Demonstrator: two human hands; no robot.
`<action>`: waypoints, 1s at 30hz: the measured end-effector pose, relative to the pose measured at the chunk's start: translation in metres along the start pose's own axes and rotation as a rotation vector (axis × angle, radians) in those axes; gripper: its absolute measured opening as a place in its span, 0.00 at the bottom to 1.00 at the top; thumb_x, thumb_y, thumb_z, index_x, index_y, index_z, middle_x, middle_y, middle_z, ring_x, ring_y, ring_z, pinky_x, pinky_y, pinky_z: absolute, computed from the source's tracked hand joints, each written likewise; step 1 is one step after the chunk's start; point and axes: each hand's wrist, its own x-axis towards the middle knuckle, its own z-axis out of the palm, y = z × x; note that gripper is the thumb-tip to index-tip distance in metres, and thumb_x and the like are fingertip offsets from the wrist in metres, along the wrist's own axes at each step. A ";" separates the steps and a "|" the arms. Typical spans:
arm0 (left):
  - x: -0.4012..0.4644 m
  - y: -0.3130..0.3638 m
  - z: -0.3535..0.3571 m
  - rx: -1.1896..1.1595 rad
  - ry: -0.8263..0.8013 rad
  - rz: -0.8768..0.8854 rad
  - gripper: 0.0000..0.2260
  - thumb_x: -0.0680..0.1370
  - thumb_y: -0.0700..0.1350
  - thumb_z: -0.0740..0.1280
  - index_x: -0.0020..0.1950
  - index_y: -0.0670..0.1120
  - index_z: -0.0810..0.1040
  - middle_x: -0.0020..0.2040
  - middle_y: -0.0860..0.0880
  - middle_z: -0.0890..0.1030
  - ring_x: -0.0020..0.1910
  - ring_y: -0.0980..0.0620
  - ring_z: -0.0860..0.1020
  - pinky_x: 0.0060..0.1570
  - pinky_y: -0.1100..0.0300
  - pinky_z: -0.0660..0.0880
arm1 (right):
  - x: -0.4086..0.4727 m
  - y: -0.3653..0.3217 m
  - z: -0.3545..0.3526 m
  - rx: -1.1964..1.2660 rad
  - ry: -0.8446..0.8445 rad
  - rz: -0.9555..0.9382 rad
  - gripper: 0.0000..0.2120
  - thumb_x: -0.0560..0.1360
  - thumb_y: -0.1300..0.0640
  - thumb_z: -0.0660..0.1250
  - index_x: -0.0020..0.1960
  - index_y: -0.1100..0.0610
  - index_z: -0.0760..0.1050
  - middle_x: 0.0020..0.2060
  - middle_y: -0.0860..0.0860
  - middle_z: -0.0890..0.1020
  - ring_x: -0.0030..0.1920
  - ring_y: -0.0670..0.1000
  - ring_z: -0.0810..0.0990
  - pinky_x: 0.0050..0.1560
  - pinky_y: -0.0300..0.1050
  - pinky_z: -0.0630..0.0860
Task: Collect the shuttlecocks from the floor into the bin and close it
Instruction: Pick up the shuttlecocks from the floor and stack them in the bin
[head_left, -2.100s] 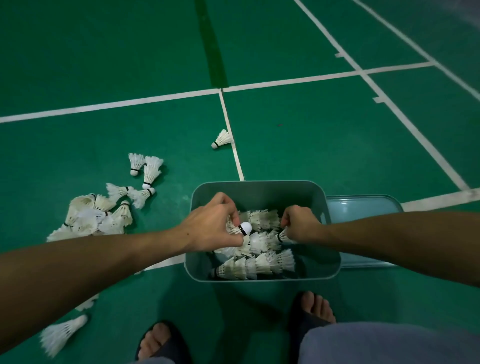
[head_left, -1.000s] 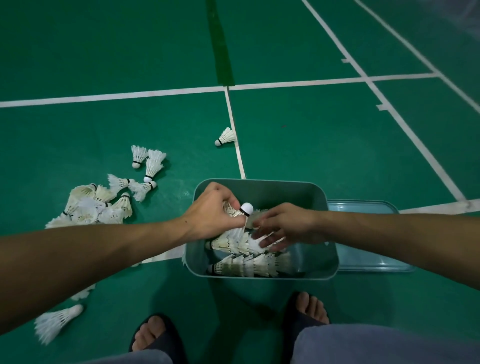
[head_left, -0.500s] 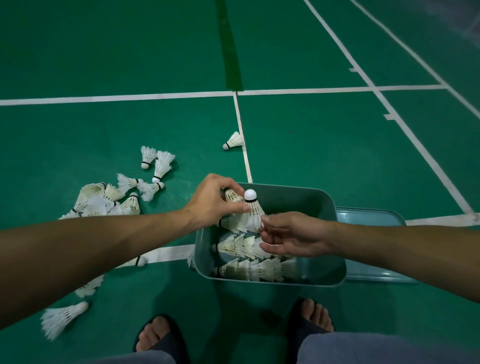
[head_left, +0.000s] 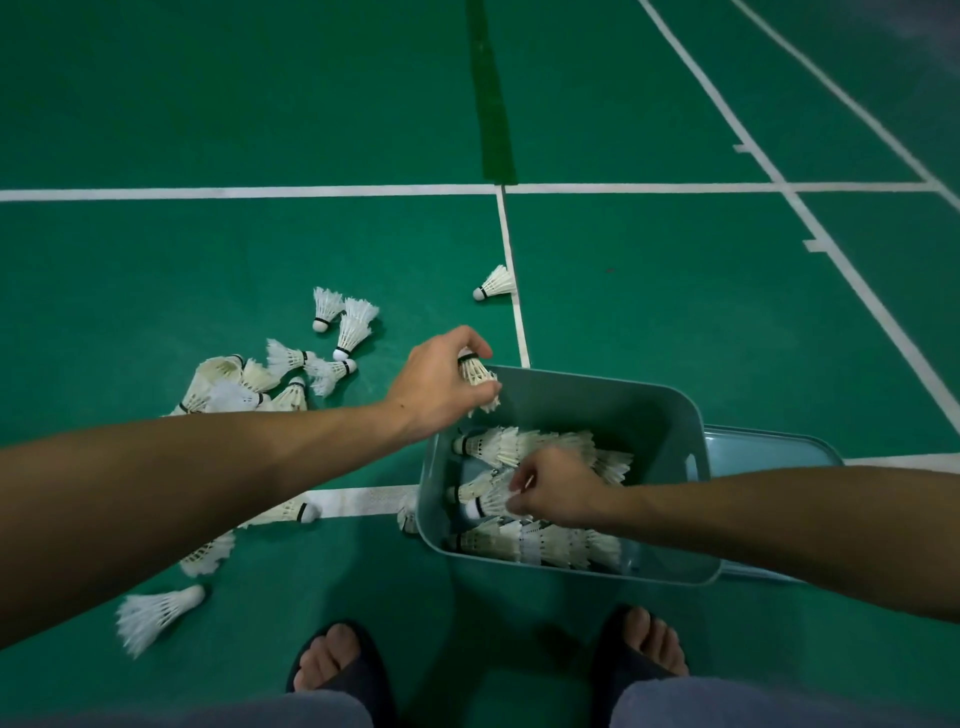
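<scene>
The left hand (head_left: 441, 382) hangs over the bin's far-left corner, fingers curled round a shuttlecock (head_left: 477, 375) whose cork end is mostly hidden under the fingertips; only its feather skirt shows clearly. The right hand (head_left: 558, 493) is down inside the grey-green bin (head_left: 670, 410), fingers bent onto a shuttlecock in the middle row (head_left: 480, 506); it seems to pinch the feathers, though the grip itself is covered by the knuckles. Rows of shuttlecocks (head_left: 540, 545) lie on their sides in the bin, the near row partly masked by the right forearm. The lid (head_left: 769, 449) lies flat on the floor touching the bin's right side, mostly concealed behind it. On the green court floor (head_left: 208, 104) to the left, a loose cluster of shuttlecocks (head_left: 260, 382) lies tangled, too overlapped to count; the left forearm covers some of them. One lone shuttlecock (head_left: 496, 285) rests by the white line (head_left: 511, 270) beyond the bin, another (head_left: 156, 613), blurred, near the left foot (head_left: 332, 662).
</scene>
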 end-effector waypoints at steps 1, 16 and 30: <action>-0.001 -0.001 0.000 0.001 -0.003 0.007 0.15 0.75 0.49 0.78 0.59 0.49 0.79 0.47 0.52 0.82 0.39 0.55 0.78 0.37 0.62 0.73 | 0.006 -0.005 0.005 -0.032 0.010 -0.007 0.07 0.70 0.55 0.78 0.46 0.56 0.86 0.38 0.49 0.85 0.38 0.48 0.84 0.41 0.42 0.81; -0.001 -0.020 -0.001 0.045 0.019 0.003 0.19 0.74 0.57 0.77 0.60 0.52 0.76 0.54 0.49 0.80 0.44 0.52 0.80 0.41 0.58 0.73 | 0.050 -0.022 0.048 -0.231 -0.217 0.011 0.10 0.74 0.47 0.74 0.50 0.52 0.86 0.34 0.44 0.83 0.33 0.46 0.83 0.31 0.36 0.73; -0.013 -0.014 0.006 0.103 -0.069 -0.095 0.12 0.77 0.55 0.76 0.51 0.48 0.81 0.42 0.55 0.80 0.29 0.62 0.72 0.27 0.67 0.64 | -0.018 -0.020 -0.020 0.037 0.258 -0.171 0.18 0.75 0.46 0.75 0.57 0.49 0.70 0.48 0.43 0.77 0.44 0.42 0.77 0.46 0.44 0.78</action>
